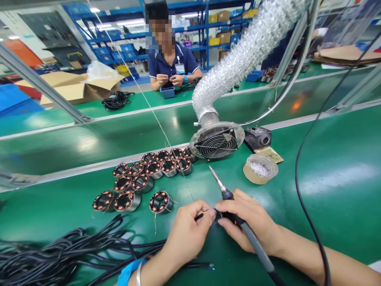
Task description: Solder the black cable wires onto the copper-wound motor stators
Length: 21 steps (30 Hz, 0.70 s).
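Observation:
My right hand (253, 220) is closed around a soldering iron (258, 242), whose metal tip points up and away from me. Between the thumb and fingers of my left hand (190, 226) is pinched the end of a black cable (200, 216), with a bit of yellow showing. The fingertips of both hands almost meet there, and they hide most of the cable end. Just beyond my left hand lies a single stator (160, 201) with copper windings and loose wire ends. Several more stators (127, 201) stand grouped behind it.
A fume fan (217, 145) on a silver duct (235, 59) hangs beyond the iron. To its right are a black iron holder (258, 138) and a round tub (260, 170). Black cables (59, 254) are heaped at left. A co-worker (174, 63) sits across the green bench.

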### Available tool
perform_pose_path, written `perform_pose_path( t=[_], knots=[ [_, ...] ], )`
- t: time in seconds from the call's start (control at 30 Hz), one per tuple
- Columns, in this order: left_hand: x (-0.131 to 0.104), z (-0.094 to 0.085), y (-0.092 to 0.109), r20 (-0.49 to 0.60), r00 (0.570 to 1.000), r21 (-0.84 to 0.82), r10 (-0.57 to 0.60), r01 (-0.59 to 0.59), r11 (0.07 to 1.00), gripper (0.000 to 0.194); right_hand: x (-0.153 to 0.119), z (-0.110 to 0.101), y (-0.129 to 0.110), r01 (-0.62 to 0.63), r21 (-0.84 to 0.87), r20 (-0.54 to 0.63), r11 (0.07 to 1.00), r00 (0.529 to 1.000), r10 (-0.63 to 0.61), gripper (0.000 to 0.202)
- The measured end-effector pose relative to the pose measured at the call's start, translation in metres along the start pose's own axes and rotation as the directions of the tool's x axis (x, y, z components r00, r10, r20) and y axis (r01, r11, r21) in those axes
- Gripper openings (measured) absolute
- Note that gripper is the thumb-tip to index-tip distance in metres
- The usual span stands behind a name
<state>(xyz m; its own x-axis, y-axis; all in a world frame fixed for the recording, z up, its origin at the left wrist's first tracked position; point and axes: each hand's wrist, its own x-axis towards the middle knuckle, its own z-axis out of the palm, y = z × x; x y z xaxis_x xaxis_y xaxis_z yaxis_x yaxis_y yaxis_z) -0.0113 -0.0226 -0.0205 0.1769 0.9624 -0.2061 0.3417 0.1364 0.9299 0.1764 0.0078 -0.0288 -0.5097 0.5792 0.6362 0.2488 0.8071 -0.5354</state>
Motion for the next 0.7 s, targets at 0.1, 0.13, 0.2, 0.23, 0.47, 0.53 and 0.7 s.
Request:
perform_pose_path(
  t=[0.1,0.13,0.2,0.23,0.47,0.53,0.7],
  knots=[
    [-0.004,0.008,-0.001,-0.067,0.997,0.034,0.037,-0.035,0.999,0.035,-0.005,0.003,-0.002,-0.009,-0.002,-0.053,1.0,0.999,0.008,0.032],
    [-0.006,0.01,-0.001,-0.085,0.995,0.058,0.054,-0.049,0.997,0.034,-0.007,0.004,-0.004,-0.017,0.005,-0.063,1.0,0.998,0.018,0.031],
    [-0.011,0.013,-0.001,-0.117,0.985,0.145,0.124,-0.107,0.984,0.029,-0.01,0.005,-0.007,-0.032,0.007,-0.077,0.999,0.997,0.032,0.03],
    [-0.015,0.015,-0.001,-0.125,0.975,0.212,0.185,-0.156,0.965,0.025,-0.011,0.006,-0.009,-0.037,0.001,-0.08,0.999,0.996,0.037,0.03],
    [-0.041,0.013,0.015,0.136,0.92,0.566,0.367,-0.376,0.733,0.033,-0.011,0.006,-0.009,-0.017,-0.052,-0.101,0.998,0.995,0.011,0.032],
    [-0.042,-0.005,0.026,0.191,0.943,0.636,0.272,-0.331,0.697,0.031,-0.011,0.002,-0.005,0.013,-0.057,-0.079,0.998,0.997,-0.018,0.031],
    [-0.038,-0.076,0.033,-0.29,0.948,0.839,0.13,0.187,0.511,0.027,-0.019,-0.011,0.005,-0.043,-0.136,-0.003,0.99,0.999,0.043,0.034]
  ],
)
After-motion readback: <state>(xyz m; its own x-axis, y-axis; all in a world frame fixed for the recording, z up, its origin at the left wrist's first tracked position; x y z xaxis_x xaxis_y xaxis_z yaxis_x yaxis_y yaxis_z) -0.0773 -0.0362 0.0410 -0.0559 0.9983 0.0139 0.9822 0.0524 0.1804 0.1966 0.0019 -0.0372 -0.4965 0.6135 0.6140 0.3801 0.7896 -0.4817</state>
